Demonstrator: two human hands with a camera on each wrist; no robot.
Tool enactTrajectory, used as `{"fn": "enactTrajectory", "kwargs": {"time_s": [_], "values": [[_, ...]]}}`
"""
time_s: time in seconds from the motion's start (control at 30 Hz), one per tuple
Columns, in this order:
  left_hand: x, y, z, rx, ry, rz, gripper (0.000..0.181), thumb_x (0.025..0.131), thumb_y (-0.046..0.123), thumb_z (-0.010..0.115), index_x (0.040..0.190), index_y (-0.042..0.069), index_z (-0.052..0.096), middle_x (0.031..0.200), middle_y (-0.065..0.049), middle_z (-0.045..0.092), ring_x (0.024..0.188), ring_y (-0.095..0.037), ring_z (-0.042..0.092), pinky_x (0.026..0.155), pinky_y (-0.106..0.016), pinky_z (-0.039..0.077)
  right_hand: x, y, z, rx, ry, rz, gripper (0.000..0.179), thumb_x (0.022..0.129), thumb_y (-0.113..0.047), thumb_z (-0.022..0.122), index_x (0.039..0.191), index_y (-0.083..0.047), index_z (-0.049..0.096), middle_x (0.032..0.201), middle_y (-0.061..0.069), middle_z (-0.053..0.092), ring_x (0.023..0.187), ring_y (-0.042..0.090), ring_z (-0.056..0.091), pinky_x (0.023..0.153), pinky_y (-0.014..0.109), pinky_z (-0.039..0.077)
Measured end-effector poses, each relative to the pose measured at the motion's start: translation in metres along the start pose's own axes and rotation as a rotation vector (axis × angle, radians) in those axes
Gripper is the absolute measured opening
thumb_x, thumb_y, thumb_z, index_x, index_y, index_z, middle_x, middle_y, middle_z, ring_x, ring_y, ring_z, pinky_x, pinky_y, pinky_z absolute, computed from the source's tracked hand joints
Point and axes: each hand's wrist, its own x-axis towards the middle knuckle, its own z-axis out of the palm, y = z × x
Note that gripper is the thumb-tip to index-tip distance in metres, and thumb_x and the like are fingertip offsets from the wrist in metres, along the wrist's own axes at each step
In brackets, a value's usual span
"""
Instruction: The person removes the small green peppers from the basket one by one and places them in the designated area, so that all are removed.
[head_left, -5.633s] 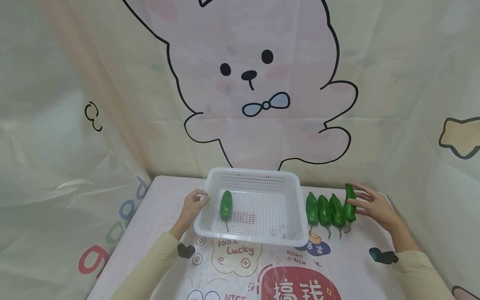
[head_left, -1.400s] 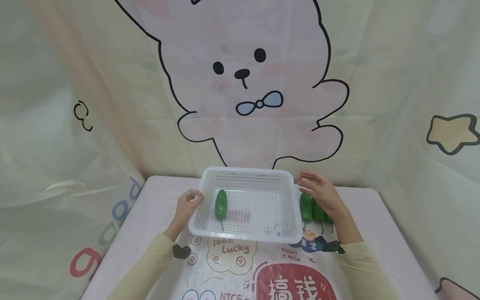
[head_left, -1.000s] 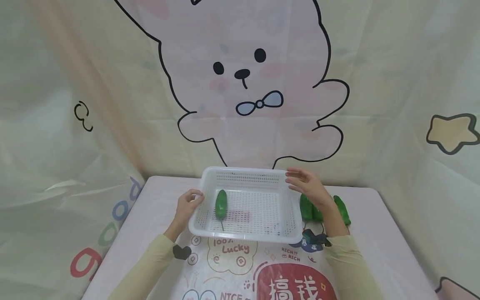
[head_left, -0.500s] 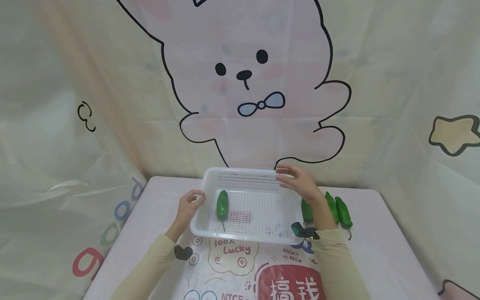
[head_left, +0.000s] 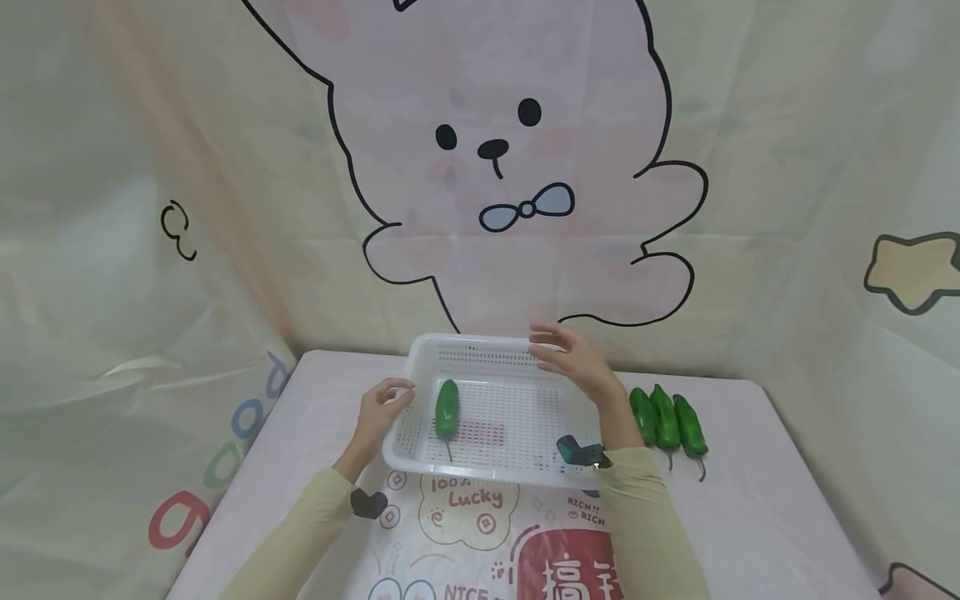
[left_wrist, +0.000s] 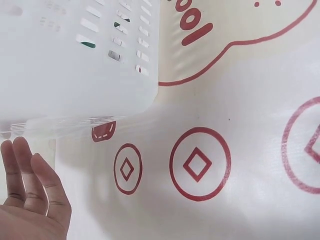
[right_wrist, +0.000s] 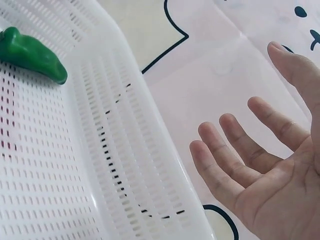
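Observation:
A white perforated plastic basket stands on the table with one green pepper lying inside, at its left. At the basket's left rim is my left hand; in the left wrist view its fingertips come right up to the rim, fingers fairly straight. My right hand, fingers spread and nothing in them, hangs over the basket's back right part. The right wrist view shows its bare palm beside the rim. To the right, three green peppers show in a row; the forearm covers the spot left of them.
The table wears a pale printed cloth with a red patch in front of the basket. A hanging sheet with a cartoon bear closes off the back, and more sheeting rises at the left and right.
Over 5 seconds ago my right hand held the rightmost pepper; that pepper now lies in the row. The empty hand has since moved left, over the basket. My left hand stays at the rim.

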Motion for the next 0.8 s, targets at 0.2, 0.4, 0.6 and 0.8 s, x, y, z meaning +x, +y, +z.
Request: {"fn": "enactTrajectory", "kwargs": {"time_s": [0.2,0.4,0.6,0.8], "values": [[0.001,-0.001,0.0,0.002,0.0,0.015,0.024,0.099,0.023,0.068,0.119,0.009,0.067,0.117,-0.019,0.06,0.099,-0.036,0.067,0.076,-0.042,0.063,0.01,0.001,0.014,0.044,-0.008,0.0,0.054,0.096,-0.016,0.074,0.144,-0.006,0.051,0.142,0.019,0.052,0.127,0.035,0.054,0.101,0.045,0.052],[0.001,-0.001,0.001,0.004,0.01,0.004,0.023,0.099,0.023,0.068,0.119,0.01,0.067,0.115,-0.018,0.061,0.097,-0.034,0.068,0.075,-0.041,0.063,0.017,0.004,0.029,0.07,-0.033,0.002,0.054,0.097,-0.015,0.073,0.145,-0.006,0.051,0.145,0.028,0.047,0.126,0.035,0.054,0.101,0.045,0.052],[-0.001,0.002,0.002,-0.007,0.006,0.012,0.025,0.1,0.022,0.067,0.12,0.008,0.066,0.116,-0.019,0.06,0.1,-0.036,0.067,0.077,-0.043,0.063,0.022,0.011,0.042,0.078,-0.047,0.001,0.056,0.096,-0.016,0.073,0.146,-0.005,0.049,0.145,0.031,0.045,0.124,0.036,0.056,0.1,0.045,0.052],[-0.002,0.003,0.002,-0.009,-0.008,0.006,0.027,0.101,0.021,0.066,0.122,0.005,0.065,0.12,-0.022,0.06,0.105,-0.041,0.065,0.081,-0.047,0.061,0.028,0.017,0.057,0.004,-0.04,0.008,0.06,0.096,-0.022,0.074,0.147,-0.004,0.048,0.145,0.026,0.048,0.125,0.034,0.056,0.099,0.046,0.053]]}}
